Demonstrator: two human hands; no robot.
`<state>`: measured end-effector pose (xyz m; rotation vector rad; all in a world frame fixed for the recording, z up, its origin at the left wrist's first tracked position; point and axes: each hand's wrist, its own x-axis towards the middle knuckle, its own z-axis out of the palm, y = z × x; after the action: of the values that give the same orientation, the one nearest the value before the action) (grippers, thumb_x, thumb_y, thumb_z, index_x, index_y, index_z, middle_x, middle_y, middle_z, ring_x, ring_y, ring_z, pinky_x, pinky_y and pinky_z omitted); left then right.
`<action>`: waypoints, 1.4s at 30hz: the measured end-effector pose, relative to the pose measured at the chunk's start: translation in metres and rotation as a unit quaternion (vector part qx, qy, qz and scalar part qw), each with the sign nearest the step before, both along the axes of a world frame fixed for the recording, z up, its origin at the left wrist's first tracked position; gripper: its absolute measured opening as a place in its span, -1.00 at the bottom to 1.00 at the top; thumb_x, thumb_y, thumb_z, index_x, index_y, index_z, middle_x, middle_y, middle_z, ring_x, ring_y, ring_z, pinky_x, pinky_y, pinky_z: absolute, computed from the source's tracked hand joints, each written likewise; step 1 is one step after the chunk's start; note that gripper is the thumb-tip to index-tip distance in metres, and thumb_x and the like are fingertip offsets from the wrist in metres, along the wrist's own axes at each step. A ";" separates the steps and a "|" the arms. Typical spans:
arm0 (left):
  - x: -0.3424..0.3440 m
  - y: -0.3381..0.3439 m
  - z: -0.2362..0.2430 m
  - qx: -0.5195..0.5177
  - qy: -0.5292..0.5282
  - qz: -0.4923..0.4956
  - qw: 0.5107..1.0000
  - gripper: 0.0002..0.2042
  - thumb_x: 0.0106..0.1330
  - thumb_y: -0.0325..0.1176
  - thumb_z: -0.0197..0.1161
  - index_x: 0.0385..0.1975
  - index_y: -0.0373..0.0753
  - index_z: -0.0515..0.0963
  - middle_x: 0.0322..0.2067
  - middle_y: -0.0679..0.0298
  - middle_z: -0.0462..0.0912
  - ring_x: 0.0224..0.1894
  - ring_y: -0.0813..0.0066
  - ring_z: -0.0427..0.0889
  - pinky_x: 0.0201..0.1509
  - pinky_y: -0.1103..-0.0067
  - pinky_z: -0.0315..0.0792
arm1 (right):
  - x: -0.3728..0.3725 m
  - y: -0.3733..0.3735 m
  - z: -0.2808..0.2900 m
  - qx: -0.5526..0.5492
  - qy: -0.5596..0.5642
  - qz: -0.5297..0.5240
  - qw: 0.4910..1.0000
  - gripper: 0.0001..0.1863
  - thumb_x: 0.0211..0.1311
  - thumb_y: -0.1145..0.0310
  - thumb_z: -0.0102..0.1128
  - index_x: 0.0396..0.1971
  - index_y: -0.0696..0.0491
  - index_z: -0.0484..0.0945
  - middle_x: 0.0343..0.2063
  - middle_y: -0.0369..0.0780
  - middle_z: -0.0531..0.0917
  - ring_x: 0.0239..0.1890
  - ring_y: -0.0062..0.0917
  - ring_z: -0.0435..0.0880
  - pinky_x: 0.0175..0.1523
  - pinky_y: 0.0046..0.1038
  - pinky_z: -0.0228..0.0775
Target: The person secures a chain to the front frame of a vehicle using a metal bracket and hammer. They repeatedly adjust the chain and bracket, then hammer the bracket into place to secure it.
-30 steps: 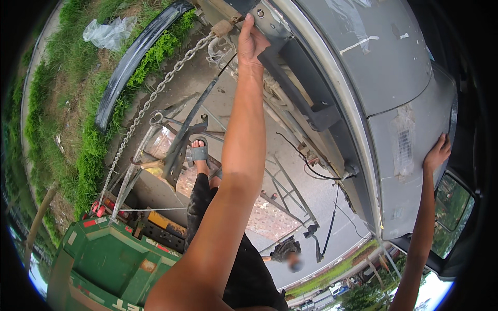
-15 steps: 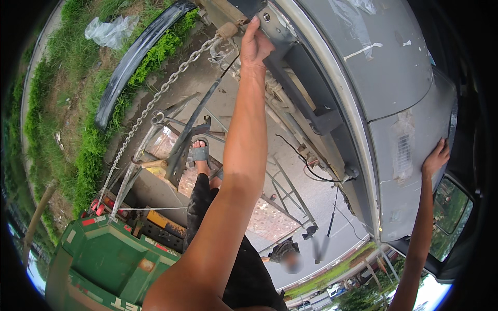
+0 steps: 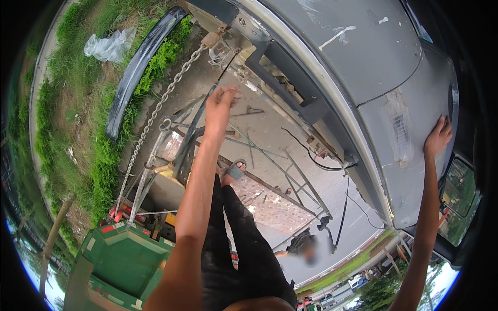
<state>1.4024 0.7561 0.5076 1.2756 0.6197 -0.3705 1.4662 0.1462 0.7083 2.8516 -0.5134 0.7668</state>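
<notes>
My left hand [image 3: 223, 101] hangs in the air below the front of a grey vehicle cab, fingers loosely bent and nothing visible in them. Close to it are a black bar with a thin rod [image 3: 228, 67] and the dark frame piece [image 3: 290, 83] under the cab's edge. My right hand [image 3: 439, 136] lies on the cab's grey body panel [image 3: 368, 67] near its right side, fingers stretched over the surface. My feet stand on a worn, paint-spotted plank [image 3: 275, 205]; one grey sandal [image 3: 236, 172] shows.
A rusty-ended chain [image 3: 166, 96] runs down beside a metal scaffold frame [image 3: 298, 176]. Left are a black curved strip [image 3: 140, 67] on grass and a green truck part [image 3: 124, 259]. A person [image 3: 306, 246] is below, near the road. A mirror [image 3: 459, 199] juts out right.
My left hand has let go of the metal at the cab's front edge and moved down and left. My right hand has slid slightly up the panel. My sandalled foot shifted right on the plank.
</notes>
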 end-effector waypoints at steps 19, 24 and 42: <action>-0.117 0.047 0.092 0.599 -0.151 -0.209 0.758 -0.87 0.32 -0.36 0.22 -0.29 -0.29 0.54 -0.31 0.10 0.52 -0.15 0.06 0.51 -0.10 0.22 0.35 | 0.003 0.014 -0.004 -0.016 -0.026 -0.015 0.999 -0.33 0.38 -0.28 -0.09 0.27 -0.12 0.45 0.14 0.01 0.46 0.23 -0.09 0.40 0.32 -0.06 0.15; -0.126 0.075 0.060 0.645 -0.062 -0.181 0.740 -0.79 0.36 -0.28 0.20 -0.18 -0.31 0.56 -0.22 0.09 0.56 -0.12 0.04 0.53 -0.06 0.19 0.38 | 0.003 0.011 -0.010 -0.006 -0.014 -0.026 1.000 -0.33 0.38 -0.28 -0.10 0.27 -0.14 0.44 0.13 -0.02 0.46 0.25 -0.11 0.37 0.32 -0.04 0.13; -0.127 0.074 0.038 0.663 0.005 -0.213 0.718 -0.73 0.31 -0.19 0.24 -0.12 -0.22 0.61 -0.11 0.13 0.61 -0.10 0.04 0.64 -0.10 0.23 0.53 | 0.012 -0.014 -0.017 -0.037 -0.023 -0.025 0.999 -0.30 0.31 -0.34 -0.08 0.24 -0.15 0.44 0.10 0.00 0.45 0.18 -0.08 0.39 0.27 -0.03 0.16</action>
<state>1.2758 0.8300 0.5457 2.8498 0.5740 -0.2800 1.4781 0.1324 0.6915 2.7492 -0.5491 0.8266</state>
